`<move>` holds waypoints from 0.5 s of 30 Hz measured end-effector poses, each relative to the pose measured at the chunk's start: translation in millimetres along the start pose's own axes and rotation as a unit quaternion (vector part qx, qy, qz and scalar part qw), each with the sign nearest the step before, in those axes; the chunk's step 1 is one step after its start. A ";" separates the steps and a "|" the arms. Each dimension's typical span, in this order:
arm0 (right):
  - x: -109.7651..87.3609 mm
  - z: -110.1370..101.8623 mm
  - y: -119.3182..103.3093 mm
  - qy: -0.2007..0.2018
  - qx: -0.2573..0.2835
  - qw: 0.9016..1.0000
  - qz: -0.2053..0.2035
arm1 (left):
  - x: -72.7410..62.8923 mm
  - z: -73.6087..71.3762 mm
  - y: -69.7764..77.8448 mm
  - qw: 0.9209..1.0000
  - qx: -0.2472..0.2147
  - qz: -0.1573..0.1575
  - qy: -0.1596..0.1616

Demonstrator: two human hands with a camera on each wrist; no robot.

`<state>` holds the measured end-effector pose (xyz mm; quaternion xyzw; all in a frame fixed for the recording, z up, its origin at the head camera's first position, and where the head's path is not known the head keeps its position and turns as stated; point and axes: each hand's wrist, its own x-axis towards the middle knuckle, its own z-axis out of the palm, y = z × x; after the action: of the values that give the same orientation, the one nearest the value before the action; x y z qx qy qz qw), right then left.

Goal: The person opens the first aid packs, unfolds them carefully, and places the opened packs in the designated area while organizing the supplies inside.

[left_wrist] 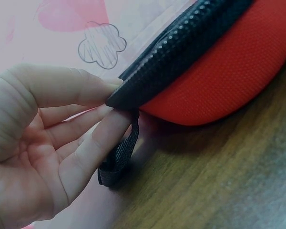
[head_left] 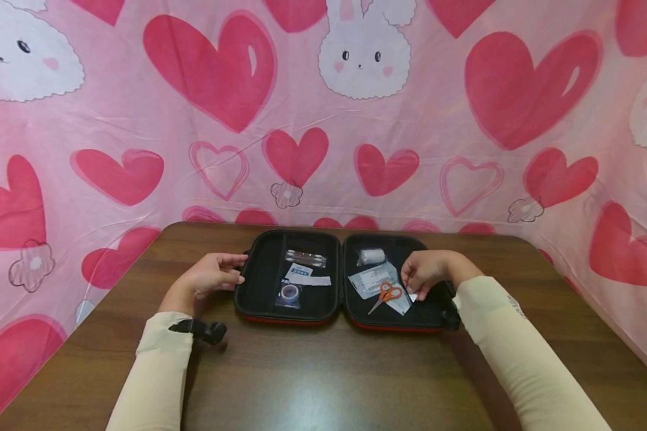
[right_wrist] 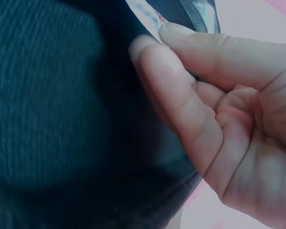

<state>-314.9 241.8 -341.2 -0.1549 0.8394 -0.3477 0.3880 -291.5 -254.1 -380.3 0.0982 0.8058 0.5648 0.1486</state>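
An unzipped case (head_left: pixel 256 275), black inside and red outside, lies spread flat on the table. My left hand (head_left: pixel 210 276) pinches the rim of its left half; in the left wrist view the thumb lies over the zipper edge (left_wrist: pixel 176 50) and a finger under it, beside a black strap loop (left_wrist: pixel 121 162). Over the right half, my right hand (head_left: pixel 428 272) pinches a small white packet (head_left: pixel 413 297) between thumb and fingers; its kind is mostly hidden. Orange-handled scissors (head_left: pixel 386 294) and flat wrapped packets (head_left: pixel 368 280) lie just left of that hand.
The left half holds a pack of cotton swabs (head_left: pixel 305 258), a blue-and-white packet (head_left: pixel 300 270), a white strip (head_left: pixel 317 281) and a bagged tape roll (head_left: pixel 289 293). A wrapped bandage roll (head_left: pixel 371 257) sits at the right half's back. The wooden table (head_left: pixel 302 371) meets a pink curtain (head_left: pixel 323 114).
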 end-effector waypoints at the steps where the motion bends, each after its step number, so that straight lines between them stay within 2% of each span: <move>1: 1.2 0.7 -0.9 -0.003 -0.002 1.000 0.000 | 0.3 -0.1 -0.3 1.000 0.000 0.000 0.000; 10: 3.7 7.0 -3.1 -0.035 0.000 0.999 0.036 | 1.6 -0.1 -0.5 1.000 0.002 0.001 0.001; 15: 2.4 11.2 -3.0 -0.034 0.009 0.998 0.043 | 2.9 -0.2 -0.4 1.000 0.006 0.002 -0.002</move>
<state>-308.0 233.2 -345.6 -0.1269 0.8283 -0.3325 0.4326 -294.3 -253.5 -381.0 0.1021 0.8085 0.5602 0.1485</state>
